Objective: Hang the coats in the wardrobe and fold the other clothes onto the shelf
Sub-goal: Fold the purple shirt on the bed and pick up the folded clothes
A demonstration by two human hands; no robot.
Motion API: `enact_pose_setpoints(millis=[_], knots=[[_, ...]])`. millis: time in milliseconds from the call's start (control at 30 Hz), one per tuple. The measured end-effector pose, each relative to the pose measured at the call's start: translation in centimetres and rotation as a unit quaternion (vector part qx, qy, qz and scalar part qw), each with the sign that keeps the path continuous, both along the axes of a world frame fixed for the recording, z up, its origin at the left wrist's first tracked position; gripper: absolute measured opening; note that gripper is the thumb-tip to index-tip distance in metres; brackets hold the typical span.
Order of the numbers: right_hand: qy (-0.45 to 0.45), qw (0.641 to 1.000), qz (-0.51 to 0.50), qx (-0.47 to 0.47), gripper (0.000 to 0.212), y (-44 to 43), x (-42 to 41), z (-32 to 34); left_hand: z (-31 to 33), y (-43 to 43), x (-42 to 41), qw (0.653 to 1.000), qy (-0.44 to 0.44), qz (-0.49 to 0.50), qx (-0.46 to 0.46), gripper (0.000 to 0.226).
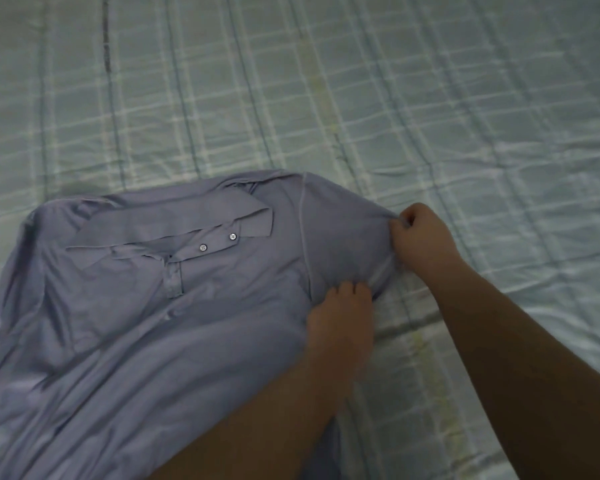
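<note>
Both hands work on one sleeve point(343, 230) of the blue shirt point(153, 323), which lies front up on the bed cover point(395, 98). The right hand point(420, 237) pinches the sleeve end with curled fingers. The left hand point(340, 313) grips its lower edge, probably to stretch it flat for folding.

item: lilac-grey polo shirt point(153, 323), lying front-up and rumpled on a pale green checked bedcover point(361, 98), filling the view from 6 to 9 o'clock. collar point(187, 223) lying open; two white buttons point(203, 248) showing on the placket. short sleeve point(347, 233) stretching toward 3 o'clock. right hand point(421, 239) pinching the sleeve's hem at its 3 o'clock end. left hand point(340, 317) gripping the fabric at the sleeve's 6 o'clock edge, fingers curling in. both forearms entering from 5 o'clock.
</note>
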State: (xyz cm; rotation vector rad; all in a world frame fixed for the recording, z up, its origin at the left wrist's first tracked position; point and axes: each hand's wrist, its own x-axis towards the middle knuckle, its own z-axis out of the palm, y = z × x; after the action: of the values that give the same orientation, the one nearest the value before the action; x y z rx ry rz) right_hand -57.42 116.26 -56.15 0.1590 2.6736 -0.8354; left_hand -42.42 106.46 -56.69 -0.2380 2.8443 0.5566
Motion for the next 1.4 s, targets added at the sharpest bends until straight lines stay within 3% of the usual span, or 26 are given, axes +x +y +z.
enact_pose_setpoints(millis=[100, 267, 400, 533, 700, 833, 1000, 1067, 1233, 1400], knots=[[0.030, 0.999, -0.020, -0.033, 0.012, 1.3, -1.0, 0.5, 0.6, 0.8, -0.7, 0.997, 0.029, 0.011, 0.072, 0.012], [0.007, 1.000, -0.007, 0.016, 0.018, 2.8, -1.5, -0.2, 0.6, 1.6, -2.0, 0.981, 0.031, 0.003, 0.191, 0.007], [-0.010, 0.996, -0.067, -0.056, 0.020, 1.4, -1.8, 0.9, 1.7, 0.5, -2.0, 0.971, 0.020, 0.082, 0.225, 0.011], [-0.061, 0.960, -0.135, -0.237, 0.016, -2.6, -0.7, 4.5, 3.0, -1.8, 0.0, 0.898, 0.006, 0.250, 0.362, 0.015], [-0.026, 0.975, -0.029, -0.217, 0.017, -10.5, 2.1, 5.6, 2.6, -7.0, 3.6, 0.819, -0.022, 0.387, 0.422, 0.024], [-0.068, 0.981, 0.078, -0.161, 0.010, -16.0, 6.2, 3.5, 2.2, -9.6, 6.3, 0.773, -0.047, 0.440, 0.455, 0.016], [-0.119, 0.976, 0.103, -0.149, 0.021, -19.1, 10.5, 2.1, 2.4, -13.4, 8.5, 0.753, -0.092, 0.436, 0.484, 0.010], [-0.136, 0.974, 0.090, -0.154, 0.027, -19.9, 11.7, 1.9, 2.5, -15.5, 9.6, 0.767, -0.097, 0.434, 0.462, 0.006], [-0.144, 0.971, 0.104, -0.162, 0.024, -22.3, 13.4, -2.3, 3.1, -22.5, 12.6, 0.765, -0.059, 0.469, 0.437, 0.021], [-0.135, 0.967, 0.162, -0.145, 0.021, -29.4, 17.7, 0.7, 3.5, -31.5, 16.3, 0.798, 0.028, 0.486, 0.355, 0.007]])
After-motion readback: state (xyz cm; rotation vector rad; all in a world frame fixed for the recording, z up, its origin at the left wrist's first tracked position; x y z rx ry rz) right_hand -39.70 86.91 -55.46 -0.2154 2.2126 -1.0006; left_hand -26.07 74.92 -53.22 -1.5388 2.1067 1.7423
